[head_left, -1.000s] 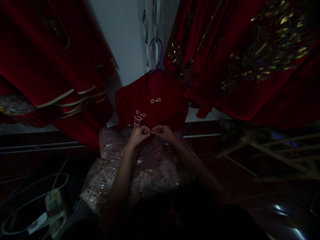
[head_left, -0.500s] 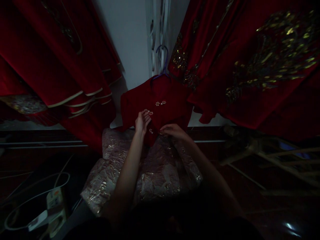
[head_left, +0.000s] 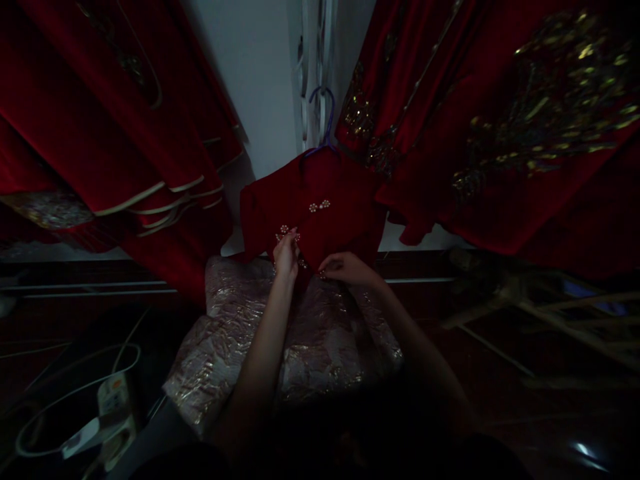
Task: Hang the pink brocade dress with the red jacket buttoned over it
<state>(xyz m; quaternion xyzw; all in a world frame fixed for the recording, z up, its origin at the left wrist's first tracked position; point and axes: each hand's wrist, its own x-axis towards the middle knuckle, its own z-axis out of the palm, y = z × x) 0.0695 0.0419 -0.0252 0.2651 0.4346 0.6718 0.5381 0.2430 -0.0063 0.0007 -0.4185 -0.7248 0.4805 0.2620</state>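
A short red jacket (head_left: 345, 223) hangs from a purple hanger (head_left: 330, 123), its front trimmed with pearl flower-shaped fasteners (head_left: 319, 207). My left hand (head_left: 286, 257) is closed on the jacket's front, beside the fasteners on its left side. With thumb and fingers pinched, my right hand (head_left: 347, 268) grips the jacket's lower front edge near another fastener. The fingertips of both hands are dim, so the exact hold is hard to see. Below the jacket lies shiny pinkish fabric (head_left: 235, 307) with metallic glints.
Red garments (head_left: 165, 133) hang on the left; others (head_left: 480, 220) with gold sequins hang on the right. A white metal rack (head_left: 304, 80) stands at the wall. A power strip (head_left: 114, 400) with a white cable lies lower left, a wooden frame (head_left: 540, 313) at right.
My left hand has moved slightly down, turning and closing its fingers at the jacket's front, which has shifted with it. The right hand stays nearly in place at the lower edge.
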